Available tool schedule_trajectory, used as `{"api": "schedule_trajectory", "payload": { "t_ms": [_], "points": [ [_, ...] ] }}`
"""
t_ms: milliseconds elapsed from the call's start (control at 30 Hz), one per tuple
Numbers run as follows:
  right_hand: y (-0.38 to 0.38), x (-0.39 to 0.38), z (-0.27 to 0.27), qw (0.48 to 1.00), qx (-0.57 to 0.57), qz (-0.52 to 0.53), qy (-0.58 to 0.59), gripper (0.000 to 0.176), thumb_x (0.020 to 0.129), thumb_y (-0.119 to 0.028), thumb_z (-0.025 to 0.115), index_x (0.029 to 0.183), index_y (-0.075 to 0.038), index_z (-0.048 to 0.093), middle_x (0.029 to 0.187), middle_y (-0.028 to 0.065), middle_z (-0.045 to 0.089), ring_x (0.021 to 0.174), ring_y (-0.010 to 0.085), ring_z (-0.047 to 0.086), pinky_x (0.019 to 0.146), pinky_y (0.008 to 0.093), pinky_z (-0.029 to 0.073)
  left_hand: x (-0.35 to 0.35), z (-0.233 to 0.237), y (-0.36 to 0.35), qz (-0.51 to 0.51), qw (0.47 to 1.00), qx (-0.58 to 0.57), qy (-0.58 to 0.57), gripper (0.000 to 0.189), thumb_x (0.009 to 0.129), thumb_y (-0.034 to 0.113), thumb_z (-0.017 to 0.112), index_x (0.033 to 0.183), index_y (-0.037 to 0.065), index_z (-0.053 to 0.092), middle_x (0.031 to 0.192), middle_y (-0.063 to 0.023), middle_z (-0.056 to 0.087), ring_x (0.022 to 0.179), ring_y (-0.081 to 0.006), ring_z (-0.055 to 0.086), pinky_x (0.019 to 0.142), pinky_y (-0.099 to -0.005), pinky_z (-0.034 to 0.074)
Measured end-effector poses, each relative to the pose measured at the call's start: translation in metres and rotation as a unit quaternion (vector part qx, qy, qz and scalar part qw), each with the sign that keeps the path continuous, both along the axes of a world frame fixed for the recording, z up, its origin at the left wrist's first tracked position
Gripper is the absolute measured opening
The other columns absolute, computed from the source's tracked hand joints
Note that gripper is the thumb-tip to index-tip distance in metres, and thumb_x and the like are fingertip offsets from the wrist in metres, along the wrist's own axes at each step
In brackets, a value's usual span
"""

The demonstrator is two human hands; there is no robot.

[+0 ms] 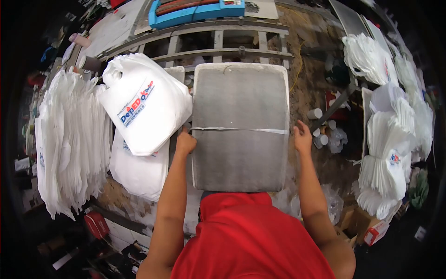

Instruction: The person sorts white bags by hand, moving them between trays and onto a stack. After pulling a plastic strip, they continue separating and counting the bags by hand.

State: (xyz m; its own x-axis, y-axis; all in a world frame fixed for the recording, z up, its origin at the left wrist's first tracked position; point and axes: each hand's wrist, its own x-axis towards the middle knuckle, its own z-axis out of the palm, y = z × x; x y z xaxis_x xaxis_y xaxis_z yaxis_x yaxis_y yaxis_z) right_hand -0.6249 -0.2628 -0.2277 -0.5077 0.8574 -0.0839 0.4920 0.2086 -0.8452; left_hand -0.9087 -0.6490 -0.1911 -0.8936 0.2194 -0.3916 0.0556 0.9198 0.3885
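Note:
A grey rectangular board with pale edges lies in front of me, and a thin whitish strip crosses it from side to side. My left hand is closed at the board's left edge, close to the strip's left end; what its fingers hold is hidden. Beyond the right edge, my right hand is raised with loosely bent fingers apart, near the strip's other end and holding nothing visible. A white printed bag lies just left of the board, on top of another white bag.
Hanging or stacked white bags fill the left side, with tied bundles of white bags on the right. A wooden slatted frame and a blue device are beyond the board. Small white cups sit at right.

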Motion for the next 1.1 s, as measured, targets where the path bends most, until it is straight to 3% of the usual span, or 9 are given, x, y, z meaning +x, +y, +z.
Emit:
{"api": "schedule_trajectory", "payload": {
  "t_ms": [167, 233, 300, 367, 433, 567, 633, 767, 1100],
  "points": [
    [-0.029, -0.078, 0.055, 0.997, 0.072, -0.004, 0.041, 0.036, 0.095, -0.023, 0.068, 0.124, -0.002, 0.066, 0.122, 0.0173, 0.068, 0.114, 0.0309, 0.064, 0.098, 0.0393, 0.05, 0.022, 0.108, -0.045, -0.148, 0.989, 0.028, -0.001, 0.031, 0.091, 0.009, 0.053, 0.112, -0.007, 0.068, 0.099, -0.0318, 0.072, 0.096, -0.0454, 0.072, 0.088, -0.05, 0.057],
    [-0.069, -0.144, 0.087, 0.995, 0.031, 0.071, 0.061, 0.04, 0.095, -0.027, 0.069, 0.126, -0.002, 0.066, 0.124, 0.0173, 0.068, 0.116, 0.0312, 0.064, 0.1, 0.0397, 0.049, 0.015, 0.165, -0.076, 0.02, 0.935, 0.187, -0.299, 0.033, 0.099, 0.025, 0.056, 0.11, -0.004, 0.068, 0.083, -0.0181, 0.074, 0.086, -0.031, 0.076, 0.075, -0.0373, 0.059],
    [-0.113, -0.218, 0.112, 0.981, -0.027, 0.178, 0.074, 0.052, 0.094, -0.038, 0.071, 0.13, -0.001, 0.063, 0.13, 0.0184, 0.066, 0.12, 0.0321, 0.062, 0.103, 0.0408, 0.047, -0.029, 0.158, -0.143, 0.1, 0.938, 0.278, -0.181, 0.035, 0.103, 0.031, 0.056, 0.11, -0.001, 0.068, 0.083, -0.0094, 0.073, 0.081, -0.0166, 0.072, 0.068, -0.0269, 0.055],
    [-0.152, -0.3, 0.127, 0.958, -0.062, 0.272, 0.058, 0.072, 0.09, -0.052, 0.071, 0.136, 0.003, 0.059, 0.136, 0.023, 0.062, 0.126, 0.0338, 0.059, 0.107, 0.0421, 0.045, -0.077, 0.147, -0.181, 0.246, 0.922, 0.295, 0.059, 0.042, 0.101, 0.032, 0.059, 0.119, -0.005, 0.064, 0.097, -0.0129, 0.072, 0.089, -0.0186, 0.069, 0.074, -0.032, 0.055],
    [-0.184, -0.376, 0.132, 0.943, -0.078, 0.322, 0.042, 0.084, 0.088, -0.059, 0.07, 0.138, 0.006, 0.056, 0.138, 0.0266, 0.06, 0.13, 0.0348, 0.058, 0.109, 0.0429, 0.044, -0.117, 0.126, -0.2, 0.362, 0.881, 0.29, 0.092, 0.057, 0.099, 0.043, 0.062, 0.132, -0.002, 0.056, 0.121, -0.0161, 0.066, 0.107, -0.0211, 0.064, 0.084, -0.0356, 0.052],
    [-0.23, -0.474, 0.108, 0.921, -0.075, 0.351, -0.149, 0.107, 0.081, -0.07, 0.068, 0.144, 0.013, 0.046, 0.143, 0.0331, 0.053, 0.129, 0.0387, 0.058, 0.109, 0.0431, 0.045, -0.177, 0.027, -0.234, 0.341, 0.793, 0.478, -0.165, 0.082, 0.094, 0.053, 0.064, 0.144, -0.009, 0.044, 0.137, -0.0248, 0.058, 0.106, -0.0348, 0.068, 0.079, -0.0471, 0.058],
    [-0.242, -0.495, 0.091, 0.904, -0.1, 0.345, -0.231, 0.108, 0.08, -0.068, 0.068, 0.147, 0.012, 0.043, 0.145, 0.0328, 0.051, 0.127, 0.0398, 0.06, 0.108, 0.0416, 0.046, -0.181, 0.018, -0.219, 0.401, 0.826, 0.378, -0.115, 0.086, 0.091, 0.051, 0.067, 0.145, -0.011, 0.041, 0.136, -0.0276, 0.057, 0.108, -0.0366, 0.068, 0.084, -0.049, 0.059],
    [-0.24, -0.503, 0.06, 0.862, -0.139, 0.421, -0.246, 0.084, 0.081, -0.054, 0.063, 0.132, 0.012, 0.06, 0.119, 0.0281, 0.07, 0.104, 0.0368, 0.072, 0.092, 0.0413, 0.055, -0.177, 0.028, -0.21, 0.431, 0.766, 0.431, -0.204, 0.08, 0.09, 0.044, 0.068, 0.142, -0.011, 0.043, 0.133, -0.0315, 0.057, 0.109, -0.036, 0.068, 0.089, -0.0452, 0.06],
    [-0.258, -0.482, 0.113, 0.849, -0.207, 0.409, -0.263, 0.083, 0.083, -0.055, 0.072, 0.132, 0.011, 0.06, 0.116, 0.0253, 0.071, 0.094, 0.0333, 0.075, 0.083, 0.0404, 0.06, -0.174, 0.061, -0.223, 0.316, 0.66, 0.625, -0.27, 0.057, 0.097, 0.029, 0.062, 0.141, -0.005, 0.049, 0.129, -0.0264, 0.064, 0.112, -0.0353, 0.069, 0.092, -0.0432, 0.061]
  ]
}}
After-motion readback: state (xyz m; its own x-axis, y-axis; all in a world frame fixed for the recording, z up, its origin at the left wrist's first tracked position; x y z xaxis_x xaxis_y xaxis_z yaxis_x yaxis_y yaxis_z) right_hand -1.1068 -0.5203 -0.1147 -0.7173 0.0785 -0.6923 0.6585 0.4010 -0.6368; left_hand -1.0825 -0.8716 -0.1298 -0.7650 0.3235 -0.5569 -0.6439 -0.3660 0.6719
